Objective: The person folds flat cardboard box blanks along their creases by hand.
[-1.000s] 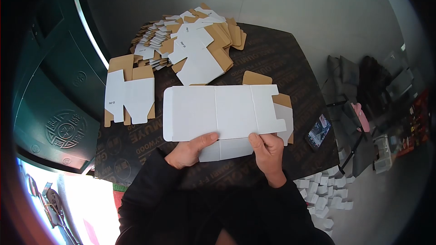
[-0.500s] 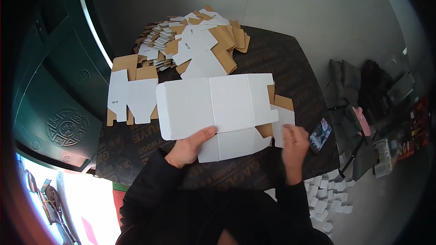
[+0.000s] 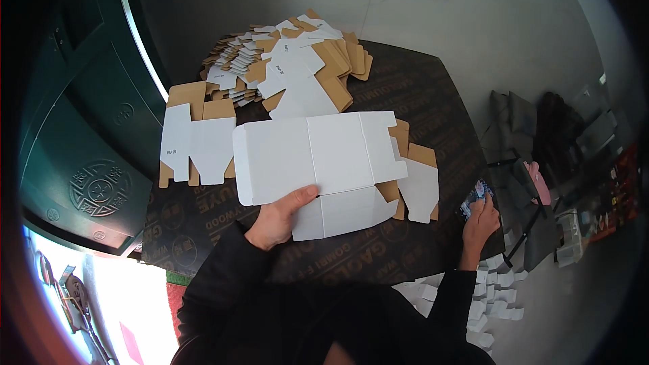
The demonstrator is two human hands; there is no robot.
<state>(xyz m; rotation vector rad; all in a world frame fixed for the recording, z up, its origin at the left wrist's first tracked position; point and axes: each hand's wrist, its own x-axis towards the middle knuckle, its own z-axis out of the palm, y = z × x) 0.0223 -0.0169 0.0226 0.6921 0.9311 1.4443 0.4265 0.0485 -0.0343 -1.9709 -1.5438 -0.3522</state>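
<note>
My left hand [image 3: 278, 217] grips a white cardboard box blank [image 3: 338, 151] by its near edge, thumb on top and fingers hidden underneath. The blank is unfolded, with crease lines, and is held over the table. Out at the table's right edge, my right hand [image 3: 481, 222] reaches over a phone [image 3: 466, 209] with a lit screen, its fingers stretched onto the glass. Partly beneath the held blank lies another flat box blank [image 3: 420, 186], white with brown flaps. A further flat blank [image 3: 211, 140] rests to the left.
A heap of flat box blanks [image 3: 297, 67] covers the back of the dark table [image 3: 433, 91]. Many small white folded boxes [image 3: 497, 297] lie on the floor at the right. Grey chairs [image 3: 517, 115] stand beyond the table, and a green door [image 3: 88, 128] is on the left.
My right hand has left the right end of the held blank and moved right onto the phone. The blank shifted slightly left, still in my left hand.
</note>
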